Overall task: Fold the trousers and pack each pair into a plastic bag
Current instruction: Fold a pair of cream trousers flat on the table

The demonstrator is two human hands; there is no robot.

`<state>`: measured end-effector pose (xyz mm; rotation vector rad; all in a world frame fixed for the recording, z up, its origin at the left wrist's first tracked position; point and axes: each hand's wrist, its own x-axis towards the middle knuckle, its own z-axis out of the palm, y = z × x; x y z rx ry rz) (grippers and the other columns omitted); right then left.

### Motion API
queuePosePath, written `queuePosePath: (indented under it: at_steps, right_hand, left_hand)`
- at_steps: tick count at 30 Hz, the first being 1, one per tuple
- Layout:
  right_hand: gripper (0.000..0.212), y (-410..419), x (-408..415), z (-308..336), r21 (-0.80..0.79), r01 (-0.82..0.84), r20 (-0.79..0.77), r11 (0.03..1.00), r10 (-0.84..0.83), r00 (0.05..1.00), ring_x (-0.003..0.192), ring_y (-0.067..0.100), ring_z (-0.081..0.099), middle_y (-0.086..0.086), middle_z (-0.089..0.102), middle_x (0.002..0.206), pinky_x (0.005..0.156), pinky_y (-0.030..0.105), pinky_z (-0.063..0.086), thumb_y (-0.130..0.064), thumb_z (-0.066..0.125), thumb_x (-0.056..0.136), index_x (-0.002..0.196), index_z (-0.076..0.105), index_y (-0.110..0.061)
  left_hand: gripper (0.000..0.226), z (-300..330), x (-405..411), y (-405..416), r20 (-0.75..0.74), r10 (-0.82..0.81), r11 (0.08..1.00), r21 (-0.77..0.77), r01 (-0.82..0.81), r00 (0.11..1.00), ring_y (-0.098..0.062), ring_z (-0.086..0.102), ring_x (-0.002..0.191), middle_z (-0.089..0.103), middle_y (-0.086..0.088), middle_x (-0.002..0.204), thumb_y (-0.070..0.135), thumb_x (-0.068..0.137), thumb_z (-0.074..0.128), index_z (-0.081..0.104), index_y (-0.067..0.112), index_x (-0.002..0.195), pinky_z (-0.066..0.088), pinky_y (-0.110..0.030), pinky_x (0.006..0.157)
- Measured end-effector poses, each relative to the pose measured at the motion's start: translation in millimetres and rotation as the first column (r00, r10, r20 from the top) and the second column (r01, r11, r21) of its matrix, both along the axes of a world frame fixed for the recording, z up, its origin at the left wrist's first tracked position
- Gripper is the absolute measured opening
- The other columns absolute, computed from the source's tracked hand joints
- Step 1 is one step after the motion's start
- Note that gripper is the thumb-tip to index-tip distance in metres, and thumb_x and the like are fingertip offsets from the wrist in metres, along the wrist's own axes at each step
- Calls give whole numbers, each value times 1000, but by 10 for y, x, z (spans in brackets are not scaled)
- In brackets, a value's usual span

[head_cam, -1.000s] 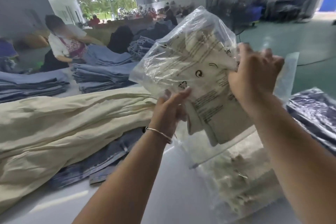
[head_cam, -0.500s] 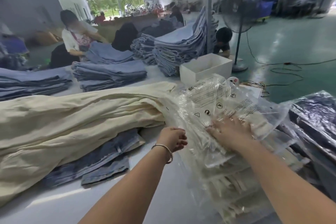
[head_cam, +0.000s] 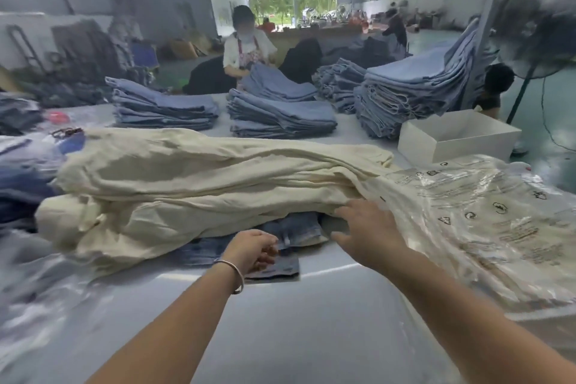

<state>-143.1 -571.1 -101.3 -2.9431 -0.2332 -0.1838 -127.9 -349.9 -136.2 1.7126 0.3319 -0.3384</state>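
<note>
Right hand [head_cam: 369, 235] spread at cream trousers' [head_cam: 202, 184] near edge, beside bagged stack [head_cam: 486, 227].

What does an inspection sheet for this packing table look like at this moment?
Surface: grey table, bare in front of the person.
Job's things: cream trousers heaped across the table; bagged trousers stacked at the right.
Clutter: denim pieces under the cream heap; jeans stacks behind; white box.
Hands: left hand loosely curled over the denim, holding nothing; right hand open, fingers reaching to the cream heap's edge.
Cables: dark cable beside the fan at the right.
Surroundings: warehouse, another worker at the far side.
</note>
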Motion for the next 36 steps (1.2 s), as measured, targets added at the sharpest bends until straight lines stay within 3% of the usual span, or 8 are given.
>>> queuePosePath:
  at_steps: [8, 12, 15, 19, 22, 29, 33, 36]
  right_hand:
    - [53, 1680, 632, -105, -62, -173, -63, 983, 170, 983, 141, 25, 23, 1, 24, 156, 112, 46, 23, -44, 49, 94, 142, 39, -27]
    - [62, 2338, 1138, -130, -6, -110, 8, 994, 110, 994, 145, 21, 16, -1, 16, 159, 117, 46, 19, -46, 47, 95, 149, 25, -26]
    - [78, 2647, 1548, -187, 11, -24, 16, 1000, 24, 1000, 148, 20, 7, -2, 5, 162, 118, 43, 17, -48, 48, 93, 154, 5, -23]
    - [99, 2879, 2005, -291, -19, 67, 26, 998, -66, 997, 148, 23, -2, -1, -13, 161, 118, 46, 16, -46, 56, 89, 151, -19, -23]
    - [117, 2979, 2274, -313, -64, 108, 7, 992, -107, 994, 148, 26, -9, 0, -22, 159, 119, 49, 13, -45, 66, 83, 143, -33, -32]
    - [112, 3135, 2832, -407, -227, 36, -153, 973, -72, 986, 147, 35, 0, 6, -14, 161, 117, 50, 13, -45, 65, 84, 146, -28, -33]
    - [68, 3141, 2937, -347, -167, 53, 15, 984, -52, 999, 123, 30, 42, 4, 41, 143, 99, 42, 36, -16, 54, 84, 145, 28, -26]
    - [30, 3156, 2960, -258, -52, 81, 132, 995, -73, 989, 97, 27, 54, 2, 57, 112, 81, 37, 36, -8, 46, 88, 110, 56, -25]
  left_hand:
    - [17, -43, 334, 2189, 105, 340, 931, 106, -351, 934, -6, 52, 35, 57, -7, 69, 4, 92, 52, 57, 12, 78, 36, -15, 38]
    - [6, -17, 767, 2962, 191, 372, 894, 188, -406, 908, -20, 52, 63, 58, -10, 85, 6, 87, 59, 60, 9, 92, 38, -25, 51]
    - [35, 32, 1146, 3395, 332, 286, 846, 353, -400, 899, -27, 56, 86, 61, -11, 104, 16, 74, 69, 60, 8, 107, 48, -36, 75]
    - [80, 20, 1531, 3758, 349, -232, 193, 931, -308, 908, -27, 9, 144, 16, -4, 157, 28, 79, 64, 23, 27, 148, 12, -44, 116]
    - [102, -63, 1795, 3942, 201, -356, -3, 976, -216, 913, -23, -26, 143, -22, 4, 158, 31, 84, 58, -22, 35, 147, -14, -50, 115]
    - [58, -232, 2304, 4300, 308, -400, 133, 951, -278, 863, -16, 4, 148, 6, 11, 161, 32, 102, 32, 2, 45, 149, -1, -49, 114]
    - [44, -233, 2396, 4309, 529, -511, 183, 837, -516, 677, -34, 59, 117, 60, -12, 130, 14, 85, 53, 64, 20, 126, 42, -53, 93]
    - [39, -199, 2386, 4238, 613, -473, 307, 788, -534, 632, -42, 59, 108, 63, -20, 121, 23, 84, 51, 70, 11, 116, 47, -53, 88]
